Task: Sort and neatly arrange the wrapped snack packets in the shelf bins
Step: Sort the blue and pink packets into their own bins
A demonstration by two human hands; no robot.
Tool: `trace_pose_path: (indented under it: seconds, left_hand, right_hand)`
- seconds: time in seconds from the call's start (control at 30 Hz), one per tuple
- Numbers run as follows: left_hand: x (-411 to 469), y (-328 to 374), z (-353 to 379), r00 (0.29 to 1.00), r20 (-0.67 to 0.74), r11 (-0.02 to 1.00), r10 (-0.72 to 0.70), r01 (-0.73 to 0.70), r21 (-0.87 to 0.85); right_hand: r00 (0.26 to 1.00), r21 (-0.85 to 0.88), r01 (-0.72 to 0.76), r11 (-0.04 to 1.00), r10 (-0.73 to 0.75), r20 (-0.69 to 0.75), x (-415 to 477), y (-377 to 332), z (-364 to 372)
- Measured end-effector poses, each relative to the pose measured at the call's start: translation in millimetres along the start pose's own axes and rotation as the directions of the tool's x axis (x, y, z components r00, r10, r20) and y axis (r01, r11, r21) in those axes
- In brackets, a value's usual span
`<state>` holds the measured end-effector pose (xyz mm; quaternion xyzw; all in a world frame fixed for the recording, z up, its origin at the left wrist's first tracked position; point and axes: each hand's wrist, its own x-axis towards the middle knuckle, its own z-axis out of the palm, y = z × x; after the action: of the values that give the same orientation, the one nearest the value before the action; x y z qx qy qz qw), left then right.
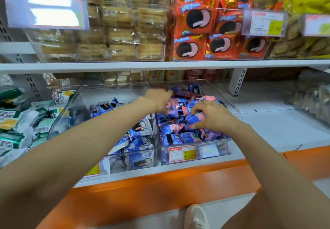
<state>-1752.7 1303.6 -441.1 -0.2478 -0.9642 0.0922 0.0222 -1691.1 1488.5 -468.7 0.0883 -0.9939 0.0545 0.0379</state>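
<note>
Pinches a pink-and-blue packet (193, 118) with the right hand (213, 115), fingers curled close, atop the heap in the right clear bin (225, 148). Reaches the left hand (159, 100) farther into the same bin, down on the pink packets (178, 103); too blurred to tell any grip.

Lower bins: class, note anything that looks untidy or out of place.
The pink packets in the right bin lie heaped at all angles, as do the blue packets in the left bin.
</note>
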Motion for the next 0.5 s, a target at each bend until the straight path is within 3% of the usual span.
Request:
trace_pose_path:
  seconds: [0.1, 0.27, 0.5]
  left_hand:
    - [3, -10, 4, 0.997, -0.059, 0.992, -0.044, 0.037, -0.121]
    - [3, -15, 8, 0.995, -0.099, 0.983, -0.023, 0.005, -0.182]
    - [-5, -13, 3, 0.997, -0.08, 0.956, -0.003, -0.02, -0.293]
  right_hand:
    - [1.0, -0.014, 0.016, 1.0, -0.015, 0.016, 4, -2, 2]
    - [0.998, -0.007, 0.042, 0.999, -0.042, -0.053, 11, 0, 5]
    - [0.994, 0.374, -0.003, 0.927, 0.043, -0.099, 13, 3, -10]
